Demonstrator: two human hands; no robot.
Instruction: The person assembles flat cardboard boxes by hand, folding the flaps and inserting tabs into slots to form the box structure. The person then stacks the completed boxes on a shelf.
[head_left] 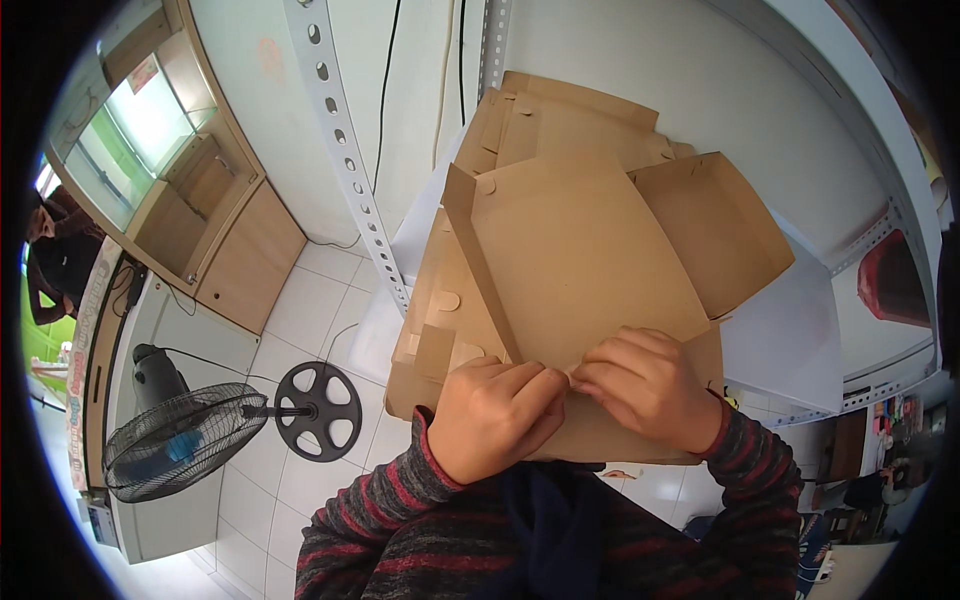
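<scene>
A partly folded brown cardboard box (580,250) lies in front of me, its left side wall raised. Both hands are at its near edge, their fingertips almost meeting. My left hand (500,410) is closed, its fingers curled over the near left part of that edge. Closed in a pinch, my right hand (650,385) grips the same edge just to the right. What lies directly under the fingertips is hidden. Under and beyond this box are more cardboard pieces (580,122) with slots and tabs. A shallow cardboard tray (715,230) rests at the right.
The cardboard lies on a white shelf (790,330) between perforated metal posts (345,150). A black standing fan (190,440) with a round base is on the tiled floor at left, near a wooden cabinet (240,255). A red object (893,280) sits at far right.
</scene>
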